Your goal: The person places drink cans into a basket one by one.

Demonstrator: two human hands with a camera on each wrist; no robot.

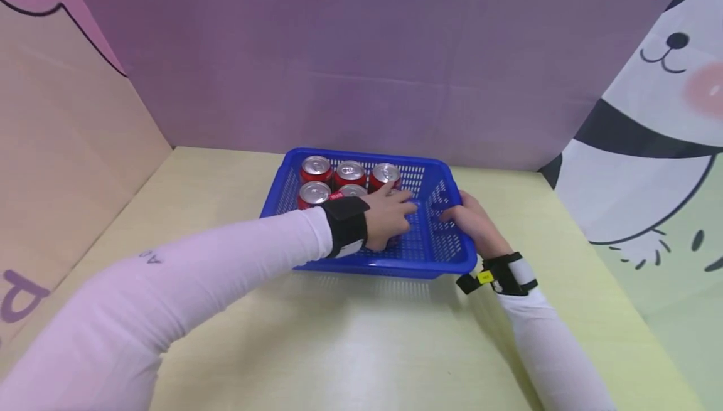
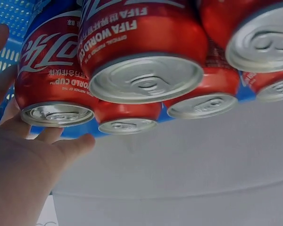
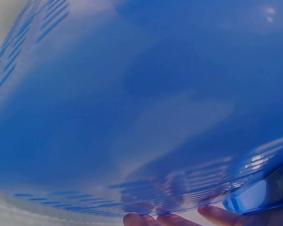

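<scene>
A blue plastic basket (image 1: 415, 266) with slotted walls holds several red soda cans, tops up. Three cans line its back side, among them a back right can (image 1: 385, 176); a front left can (image 1: 314, 194) shows ahead of them. My left hand (image 1: 390, 215) is over the cans with fingers spread, the thumb close to the back right can. In the left wrist view its fingers lie beside a red and blue can (image 2: 54, 77). My right hand (image 1: 477, 226) grips the basket's right side, thumb inside the rim; its fingertips (image 3: 172, 220) show against the outer wall.
The basket stands on a pale wooden table (image 1: 361, 348) near a purple back wall (image 1: 361, 72). A beige panel (image 1: 68, 135) rises at the left, and a panel with a cartoon panda (image 1: 644, 172) at the right. Both wrists wear black straps.
</scene>
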